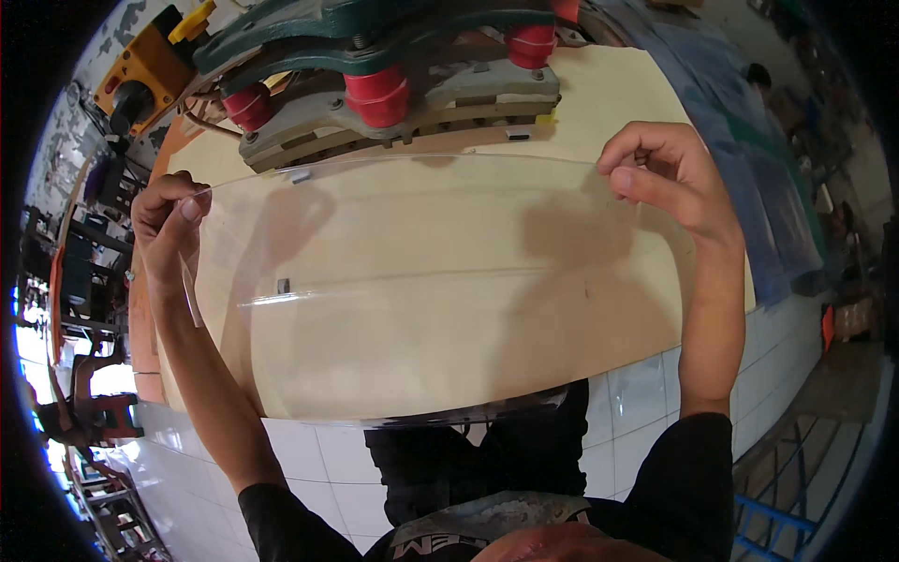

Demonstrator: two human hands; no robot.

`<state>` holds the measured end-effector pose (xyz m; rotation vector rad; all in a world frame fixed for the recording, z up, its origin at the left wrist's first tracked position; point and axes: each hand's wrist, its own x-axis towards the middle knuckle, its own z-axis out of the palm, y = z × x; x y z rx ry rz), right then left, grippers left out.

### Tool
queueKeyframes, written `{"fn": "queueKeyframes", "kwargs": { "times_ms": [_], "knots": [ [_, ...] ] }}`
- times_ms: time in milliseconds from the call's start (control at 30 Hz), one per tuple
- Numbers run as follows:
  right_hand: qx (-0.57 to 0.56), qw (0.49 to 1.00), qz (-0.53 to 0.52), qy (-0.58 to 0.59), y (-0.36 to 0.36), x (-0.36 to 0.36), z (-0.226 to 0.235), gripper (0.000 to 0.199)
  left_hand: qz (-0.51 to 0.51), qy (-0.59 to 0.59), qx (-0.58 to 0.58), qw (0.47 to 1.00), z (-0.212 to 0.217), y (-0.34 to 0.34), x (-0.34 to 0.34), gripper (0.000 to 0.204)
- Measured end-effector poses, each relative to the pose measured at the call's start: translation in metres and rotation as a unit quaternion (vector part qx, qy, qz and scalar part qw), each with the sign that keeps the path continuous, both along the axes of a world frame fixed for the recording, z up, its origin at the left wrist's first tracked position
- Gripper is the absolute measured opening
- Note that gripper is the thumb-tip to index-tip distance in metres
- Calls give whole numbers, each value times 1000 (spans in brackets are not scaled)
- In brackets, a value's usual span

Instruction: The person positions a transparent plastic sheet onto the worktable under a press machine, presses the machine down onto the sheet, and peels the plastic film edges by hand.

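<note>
A clear plastic sheet [403, 225] stretches between my two hands over the cream work surface. My left hand [170, 220] pinches its far left corner between thumb and fingers. At the far right corner, my right hand [660, 178] grips the sheet the same way, wrist bent inward. The sheet's far edge runs just in front of a press-like machine [403, 103] with a green upper frame, red cylindrical posts and a grey lower plate. Its near edge hangs close to my body. A small dark piece [284, 286] shows through the sheet at left.
At the far left stands a yellow control box [145, 75] with a black knob. Folded bluish plastic sheeting [721, 159] lies along the right side of the table [618, 70]. A person [70, 403] is at the far left. White floor tiles [637, 393] show below.
</note>
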<state>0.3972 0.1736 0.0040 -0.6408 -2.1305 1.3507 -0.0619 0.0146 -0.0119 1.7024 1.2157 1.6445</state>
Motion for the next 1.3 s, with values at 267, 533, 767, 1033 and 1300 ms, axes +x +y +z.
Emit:
{"fn": "queueKeyframes", "kwargs": {
  "times_ms": [267, 533, 767, 1033, 1300],
  "knots": [
    [9, 1000, -3, -28, 6, -2, -6, 15, 26, -3, 1, 1000, -2, 1, -3, 13],
    [28, 999, -37, 8, 2, -7, -10, 10, 30, -17, -9, 999, -5, 3, -7, 13],
    [41, 996, -77, 32, 0, -8, -9, 8, 33, -6, 1, 999, -2, 3, 2, 14],
    [54, 995, -66, 52, 6, -9, -9, 9, 10, -22, -6, 1000, -2, 3, 0, 15],
    [44, 993, -99, 39, 8, -4, -9, 15, 16, -9, -17, 1000, -2, 5, 9, 16]
  ]
}}
